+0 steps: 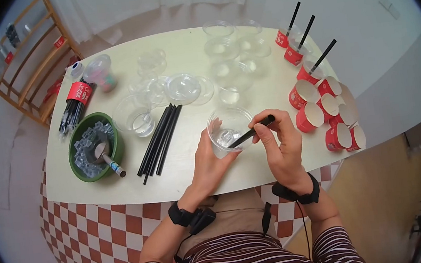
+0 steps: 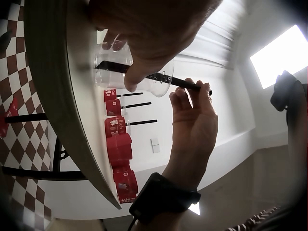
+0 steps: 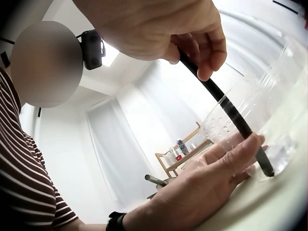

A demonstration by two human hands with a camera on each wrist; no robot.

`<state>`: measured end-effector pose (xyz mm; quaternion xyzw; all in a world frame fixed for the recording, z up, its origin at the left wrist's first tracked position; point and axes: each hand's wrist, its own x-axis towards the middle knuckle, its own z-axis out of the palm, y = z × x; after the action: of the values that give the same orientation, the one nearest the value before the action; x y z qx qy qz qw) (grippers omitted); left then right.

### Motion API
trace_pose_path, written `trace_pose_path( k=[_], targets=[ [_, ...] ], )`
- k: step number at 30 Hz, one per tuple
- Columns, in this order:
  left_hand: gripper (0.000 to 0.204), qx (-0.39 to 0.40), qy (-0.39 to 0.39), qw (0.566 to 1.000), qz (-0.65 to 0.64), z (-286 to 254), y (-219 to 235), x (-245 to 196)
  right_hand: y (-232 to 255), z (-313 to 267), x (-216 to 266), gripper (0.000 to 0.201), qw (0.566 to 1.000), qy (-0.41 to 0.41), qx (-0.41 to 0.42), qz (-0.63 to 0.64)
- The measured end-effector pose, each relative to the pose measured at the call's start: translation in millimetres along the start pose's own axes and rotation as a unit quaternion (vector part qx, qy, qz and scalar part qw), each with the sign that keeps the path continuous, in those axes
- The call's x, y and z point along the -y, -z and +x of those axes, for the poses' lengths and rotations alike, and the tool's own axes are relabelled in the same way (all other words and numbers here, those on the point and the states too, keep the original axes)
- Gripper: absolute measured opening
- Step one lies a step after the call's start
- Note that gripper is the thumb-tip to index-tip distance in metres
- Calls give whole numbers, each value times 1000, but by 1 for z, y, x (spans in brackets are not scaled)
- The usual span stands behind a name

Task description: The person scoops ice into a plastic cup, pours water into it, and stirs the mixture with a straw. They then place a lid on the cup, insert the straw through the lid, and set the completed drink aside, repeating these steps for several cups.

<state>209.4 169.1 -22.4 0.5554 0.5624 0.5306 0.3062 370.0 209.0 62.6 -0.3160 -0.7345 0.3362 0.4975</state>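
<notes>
A clear plastic cup [image 1: 230, 124] with ice in the bottom stands near the table's front edge. My left hand [image 1: 210, 162] is curled round its side. Between thumb and fingers, my right hand [image 1: 282, 149] pinches the upper part of a black straw [image 1: 246, 136], which slants down into the cup. In the left wrist view the straw [image 2: 180, 83] crosses the cup, with the right hand [image 2: 192, 130] at its top end. The right wrist view shows the straw's lower end [image 3: 264, 163] near the cup's bottom, beside the left hand [image 3: 207, 192].
Left of the hands lie loose black straws [image 1: 162, 142] and a green bowl [image 1: 74, 147] of ice with a scoop. Clear lids [image 1: 183, 87] and clear cups [image 1: 222, 48] stand behind. Red paper cups [image 1: 309, 116] line the right side, a few with straws. A wrapped straw bundle [image 1: 72, 113] lies far left.
</notes>
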Motion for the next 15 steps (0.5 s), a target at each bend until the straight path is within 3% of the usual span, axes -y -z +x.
trace_pose_path(
  k=[3,9,15],
  targets=[
    [80,-9,-7,1000,4,0,-1,1,3,7,3,14,996,50,0,-69],
    [79,-13,-6,1000,0,-1,-3,4,-9,9,-11,15,993,100,-2,-61],
    [79,-15,-7,1000,16,-2,-3,5,-8,5,-6,15,999,19,1,36]
  ],
)
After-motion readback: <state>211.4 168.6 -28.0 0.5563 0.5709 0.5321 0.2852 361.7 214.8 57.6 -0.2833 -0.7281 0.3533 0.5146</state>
